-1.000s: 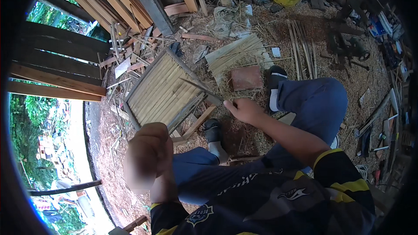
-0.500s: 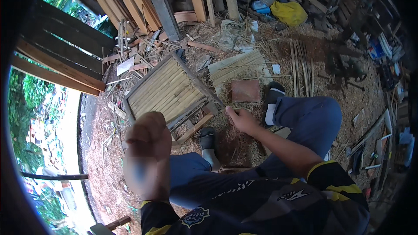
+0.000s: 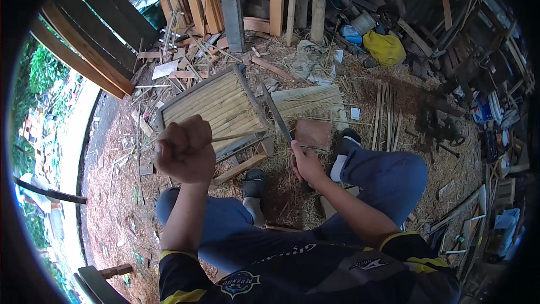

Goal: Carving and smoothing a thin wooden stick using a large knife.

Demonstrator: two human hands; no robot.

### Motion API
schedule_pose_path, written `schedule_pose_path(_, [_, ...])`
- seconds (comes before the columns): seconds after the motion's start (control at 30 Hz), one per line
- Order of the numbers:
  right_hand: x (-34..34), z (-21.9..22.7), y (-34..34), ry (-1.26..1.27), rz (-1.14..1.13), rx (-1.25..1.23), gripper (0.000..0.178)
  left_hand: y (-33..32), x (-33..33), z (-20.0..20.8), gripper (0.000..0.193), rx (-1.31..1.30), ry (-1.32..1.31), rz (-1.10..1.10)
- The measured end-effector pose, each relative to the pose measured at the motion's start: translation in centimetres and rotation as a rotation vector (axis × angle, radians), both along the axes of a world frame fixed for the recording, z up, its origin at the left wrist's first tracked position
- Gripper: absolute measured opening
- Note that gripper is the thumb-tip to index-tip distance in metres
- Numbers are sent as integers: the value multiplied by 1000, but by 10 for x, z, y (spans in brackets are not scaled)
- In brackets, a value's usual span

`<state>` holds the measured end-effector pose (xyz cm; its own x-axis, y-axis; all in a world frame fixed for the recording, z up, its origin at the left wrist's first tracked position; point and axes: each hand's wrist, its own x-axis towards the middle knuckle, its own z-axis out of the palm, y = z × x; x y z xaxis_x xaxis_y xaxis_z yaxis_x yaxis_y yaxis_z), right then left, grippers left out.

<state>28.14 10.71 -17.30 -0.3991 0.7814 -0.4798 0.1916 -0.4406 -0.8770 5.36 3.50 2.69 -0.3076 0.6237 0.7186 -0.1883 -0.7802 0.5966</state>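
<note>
My left hand [image 3: 184, 149] is raised in a closed fist on the left. A thin bamboo strip [image 3: 239, 134] sticks out of it toward the right. My right hand [image 3: 306, 164] is wrapped round the handle of a long knife [image 3: 275, 110], its blade slanting up and away to the left. Beyond the fist a bamboo-slat panel in a wooden frame [image 3: 211, 103] leans at a tilt, partly hidden by the left hand. A spread of split bamboo strips [image 3: 309, 100] lies on the ground past the knife, with a flat reddish tile [image 3: 313, 133] nearer to me.
My feet in dark footwear [image 3: 255, 183] stand apart on ground littered with shavings. Several long strips [image 3: 385, 114] lie to the right. Timber boards [image 3: 202, 0] lean at the back, near a yellow sack [image 3: 383, 48]. Scrap wood and clutter line the right side.
The knife now points up and away, with its blade in plain view. My left fist has dropped slightly, and a strip shows in it. The view has shifted a little.
</note>
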Motion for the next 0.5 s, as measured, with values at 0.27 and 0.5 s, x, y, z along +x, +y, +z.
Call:
schedule_pose_path(0.27, [-15, 21, -10, 5, 42, 154, 63, 5, 0, -2, 56, -83, -87, 69])
schedule_pose_path(0.5, [-36, 58, -22, 109, 115, 202, 61, 8, -3, 0, 54, -60, -118, 85])
